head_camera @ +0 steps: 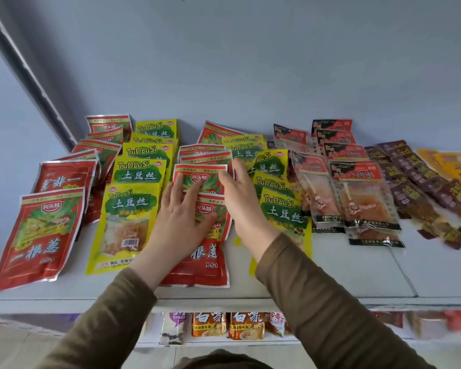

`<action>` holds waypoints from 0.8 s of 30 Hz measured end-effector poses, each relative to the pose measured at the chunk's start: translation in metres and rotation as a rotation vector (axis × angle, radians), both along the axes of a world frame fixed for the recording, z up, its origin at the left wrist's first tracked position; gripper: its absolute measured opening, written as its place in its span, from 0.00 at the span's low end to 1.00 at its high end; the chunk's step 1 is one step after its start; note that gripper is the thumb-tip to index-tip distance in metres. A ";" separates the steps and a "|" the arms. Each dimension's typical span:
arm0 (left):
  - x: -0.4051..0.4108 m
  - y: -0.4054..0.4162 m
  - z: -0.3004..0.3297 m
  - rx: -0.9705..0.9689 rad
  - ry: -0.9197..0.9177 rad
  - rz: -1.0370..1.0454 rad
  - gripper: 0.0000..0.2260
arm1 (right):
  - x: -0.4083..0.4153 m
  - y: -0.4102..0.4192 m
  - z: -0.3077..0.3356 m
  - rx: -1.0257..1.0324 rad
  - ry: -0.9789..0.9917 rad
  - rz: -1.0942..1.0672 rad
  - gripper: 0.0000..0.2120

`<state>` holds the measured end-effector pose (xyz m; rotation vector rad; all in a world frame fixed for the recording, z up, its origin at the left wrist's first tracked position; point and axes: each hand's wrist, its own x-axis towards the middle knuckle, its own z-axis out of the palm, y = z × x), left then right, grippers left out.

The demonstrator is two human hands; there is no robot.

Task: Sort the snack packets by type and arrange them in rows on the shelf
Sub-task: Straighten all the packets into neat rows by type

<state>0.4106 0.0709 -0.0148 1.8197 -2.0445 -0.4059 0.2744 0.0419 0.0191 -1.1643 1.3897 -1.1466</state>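
Hands first: left hand (183, 217) lies flat w/ fingers straight and spread on the middle row of red packets (201, 209), fingertips touching the packet second from the front. Right hand (240, 193) is open too, fingers straight, set on its edge just beside that row's right side, fingertips near a yellow packet further back. Neither hand grips anything

Packets lie flat on a white shelf (330, 272), in rows that run from front edge to back wall. Each packet's long side points front to back, top edge toward the wall, and each one overlaps the next like roof tiles

From the left: a row of red packets (41, 235), tilted a bit so tops lean right; 1 packet in that row is turned upside down. Next a row of yellow-green packets (128, 219), then the middle red row under the hands, then another yellow-green row (282, 209). At the back of these 2 rows the red and yellow ones are mixed and crooked

Right of that are 2 rows of clear packets w/ red and black tops (367, 198), pretty straight. Then dark purple packets (415, 193) slanting toward the right, and some orange-yellow packets (453, 166) at the far right, blurry

Below the shelf edge, a lower shelf holds orange packets (228, 324) standing upright
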 end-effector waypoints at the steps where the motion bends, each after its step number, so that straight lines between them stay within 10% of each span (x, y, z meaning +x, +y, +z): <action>1: 0.001 -0.003 0.000 -0.001 0.007 -0.002 0.38 | 0.000 -0.002 0.000 0.015 -0.004 0.005 0.28; 24: -0.005 -0.023 -0.005 0.071 -0.018 -0.022 0.41 | 0.009 -0.074 0.016 0.198 -0.136 -0.070 0.24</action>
